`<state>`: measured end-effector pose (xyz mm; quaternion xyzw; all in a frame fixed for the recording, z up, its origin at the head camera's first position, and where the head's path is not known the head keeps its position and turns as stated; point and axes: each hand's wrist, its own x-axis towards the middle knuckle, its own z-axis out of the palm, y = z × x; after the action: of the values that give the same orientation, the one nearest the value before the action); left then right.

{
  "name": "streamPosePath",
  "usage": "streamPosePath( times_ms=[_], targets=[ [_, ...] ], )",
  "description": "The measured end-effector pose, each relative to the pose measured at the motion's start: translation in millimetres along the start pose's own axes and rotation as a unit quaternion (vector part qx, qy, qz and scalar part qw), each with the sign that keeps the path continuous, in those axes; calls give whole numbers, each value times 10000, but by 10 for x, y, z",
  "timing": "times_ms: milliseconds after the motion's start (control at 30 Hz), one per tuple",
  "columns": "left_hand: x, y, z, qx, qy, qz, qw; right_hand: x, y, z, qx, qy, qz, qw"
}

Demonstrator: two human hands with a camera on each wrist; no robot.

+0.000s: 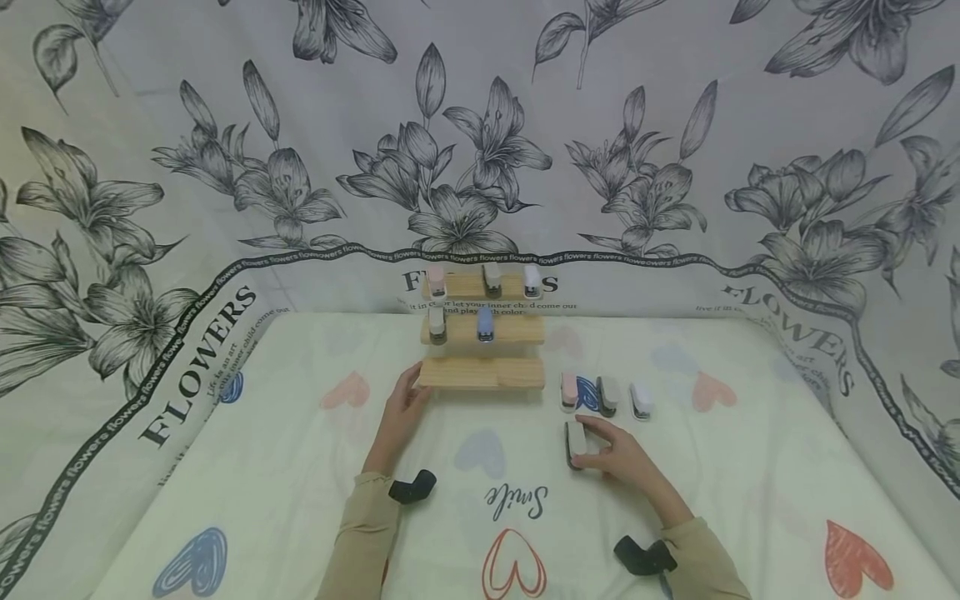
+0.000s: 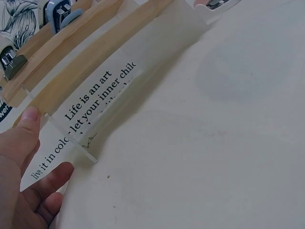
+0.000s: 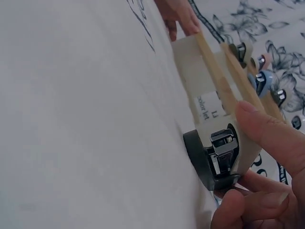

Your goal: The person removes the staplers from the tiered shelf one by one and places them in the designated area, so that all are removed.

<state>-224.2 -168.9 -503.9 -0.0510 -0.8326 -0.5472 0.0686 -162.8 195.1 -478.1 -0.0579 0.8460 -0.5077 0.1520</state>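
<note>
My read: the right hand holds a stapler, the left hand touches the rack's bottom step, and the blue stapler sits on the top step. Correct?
Not quite: the blue stapler sits on the middle step, not the top, as the head view shows. The rest stands: the right hand holds a stapler, and the left hand touches the bottom step.

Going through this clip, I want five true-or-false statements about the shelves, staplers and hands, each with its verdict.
1. The right hand holds a pale stapler. True.
2. The left hand grips a stapler. False: it touches the left end of the bottom shelf.
3. The top shelf bears three staplers. True.
4. The blue stapler stands on the bottom shelf. False: it is on the middle shelf.
5. A pink stapler sits on the cloth, right of the bottom shelf. True.
</note>
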Motion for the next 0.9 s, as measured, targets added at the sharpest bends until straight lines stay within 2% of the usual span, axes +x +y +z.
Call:
streamPosePath(
  times_ms=[267, 533, 767, 900],
  targets=[
    [6, -17, 0, 49, 33, -62, 10000, -9, -15, 28, 56, 37, 80, 9999],
    [-21, -15, -12, -32, 50, -56, 10000, -15, -31, 2, -138, -137, -96, 9998],
    [-13, -25, -25, -32, 10, 25, 10000, -8, -136, -35, -132, -26, -453, 9989],
    [-5, -36, -9, -73, 20, -45, 10000, 36, -204, -100, -95, -2, -613, 9981]
  ],
)
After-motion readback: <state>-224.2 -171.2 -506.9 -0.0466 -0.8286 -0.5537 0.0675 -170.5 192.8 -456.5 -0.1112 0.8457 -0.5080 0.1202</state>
